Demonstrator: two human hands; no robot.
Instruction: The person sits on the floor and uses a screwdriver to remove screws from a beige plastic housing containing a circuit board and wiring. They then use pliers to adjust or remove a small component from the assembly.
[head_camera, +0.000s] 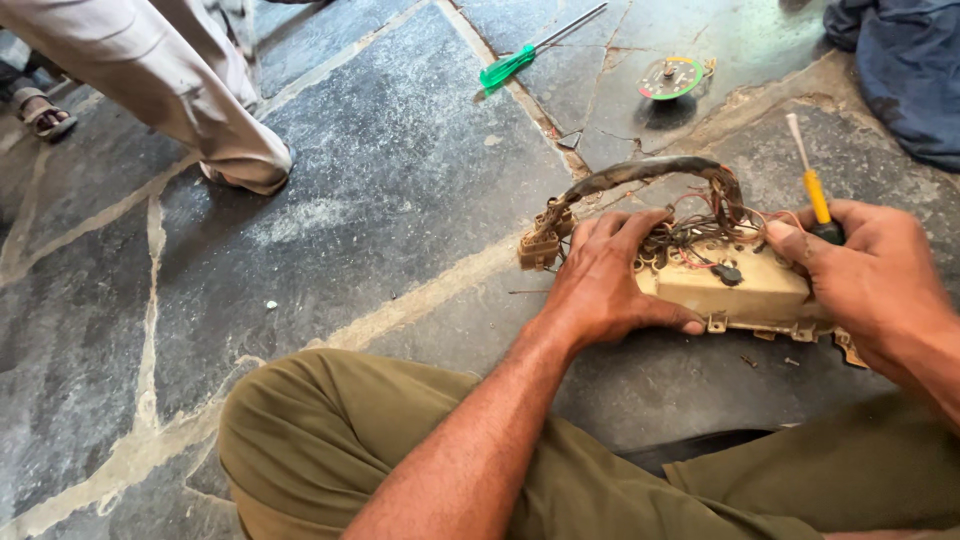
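**Both hands on a worn cream housing with a wire bundle, on a stone floor**

From the head camera we look down at our own two arms and olive-green trousers, seated on a dark stone floor with pale joints between the slabs.

Our left hand lies over the left end of a cream-coloured plastic housing, fingers spread across its top and the thumb pressed along its near edge, so the hand is clasping the housing. The housing rests on the floor just beyond our knees, with small metal tabs showing along its lower edge.

Our right hand is closed around a small screwdriver with a yellow handle and a white tip end pointing up and away from us; the same hand rests against the right end of the housing.

A tangle of thin red and brown wires sits on top of the housing, between the two hands. From it a thick, dark wrapped cable arches over to the left and ends in a dirty tan plug, which lies on the floor just beside our left hand.

Farther off on the floor lie a long screwdriver with a green handle and, to its right, a small round dial with red, green and yellow marks. A dark blue cloth fills the upper right corner. At upper left another person's trouser leg and sandalled foot are well apart from us.
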